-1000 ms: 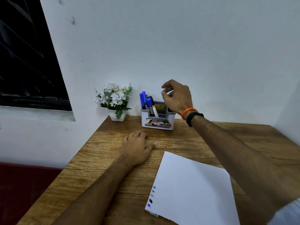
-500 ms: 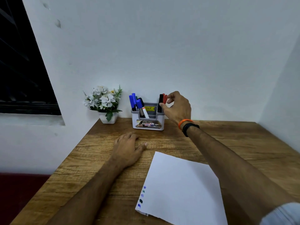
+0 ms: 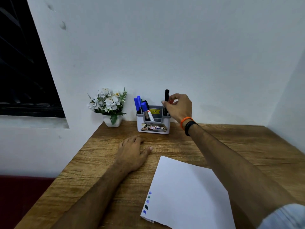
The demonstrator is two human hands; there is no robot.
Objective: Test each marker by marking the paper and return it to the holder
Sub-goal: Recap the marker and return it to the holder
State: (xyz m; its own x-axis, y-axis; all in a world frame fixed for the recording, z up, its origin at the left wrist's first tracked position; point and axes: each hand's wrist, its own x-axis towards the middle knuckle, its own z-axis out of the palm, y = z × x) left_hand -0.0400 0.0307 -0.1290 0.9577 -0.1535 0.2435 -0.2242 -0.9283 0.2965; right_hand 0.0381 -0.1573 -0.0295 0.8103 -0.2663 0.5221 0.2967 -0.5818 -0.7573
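Note:
A grey marker holder point(image 3: 153, 128) stands at the back of the wooden table against the wall. Several blue-capped markers point(image 3: 140, 104) lean in its left side. My right hand point(image 3: 179, 107) pinches a black marker point(image 3: 166, 96) that stands upright, partly lifted out of the holder's right compartment; a red marker tip shows behind my fingers. My left hand point(image 3: 133, 152) rests flat on the table, palm down, in front of the holder. A white sheet of paper point(image 3: 186, 194) lies to the front right, with several small ink marks point(image 3: 147, 202) along its left edge.
A small white pot of white flowers point(image 3: 109, 106) sits left of the holder at the table's back corner. The wooden table point(image 3: 239, 146) ends at its left edge above a dark red surface point(image 3: 21, 199). A dark window point(image 3: 21, 71) is on the left wall.
My right hand dropped from above the holder to its right compartment, took the black marker and has raised it partway. The left hand stayed flat on the table.

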